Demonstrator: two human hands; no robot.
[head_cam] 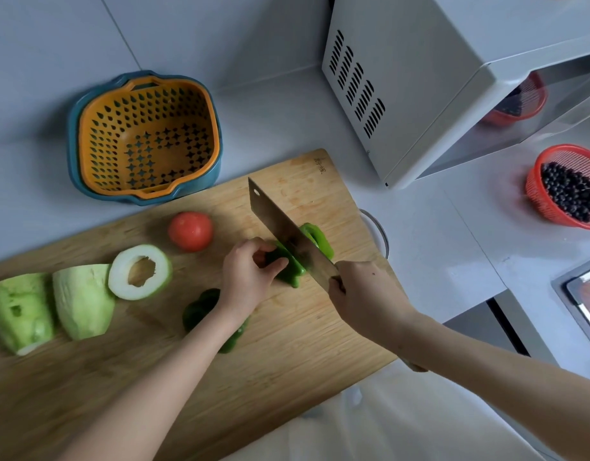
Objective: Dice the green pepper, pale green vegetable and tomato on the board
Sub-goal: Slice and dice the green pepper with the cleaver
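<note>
Across the board (287,327), the pale green vegetable (82,301) lies in pieces well left of my left hand (245,277). My right hand (363,297) grips the cleaver (280,227), blade on the green pepper (287,272) that my left fingers hold. The tomato (190,231) sits up-left of that hand.

The rectangular light-brown cutting board (303,327) is wood with a fine straight grain, matt. The broad grey cleaver (280,224) has a metal blade with a dull brushed sheen. The dark green pepper piece (292,276) has smooth glossy skin; the round red tomato (190,230) is smooth with a soft shine. The peeled pale green vegetable chunks (82,301) look rough and streaky. The orange perforated colander (147,134) and its blue outer basin (72,134) are smooth plastic. The white microwave casing (420,94) looks like painted metal.
</note>
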